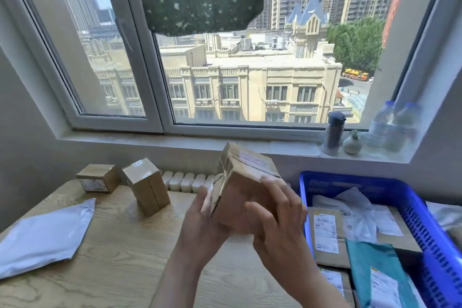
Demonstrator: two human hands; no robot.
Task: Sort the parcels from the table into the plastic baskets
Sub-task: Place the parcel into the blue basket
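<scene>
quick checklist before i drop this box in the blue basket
1. Grip: left hand and right hand both hold the cardboard box above the table: ok.
2. Box flaps closed: left edge looks ragged, blurred: cannot tell.
3. Label readable: blurred: cannot tell.
4. Blue basket close on the right: ok.
5. Room in basket: parcels cover its floor, walls rise above them: ok.
6. Table sorted: upright box, low box and white mailer lie there: not ok.
</scene>
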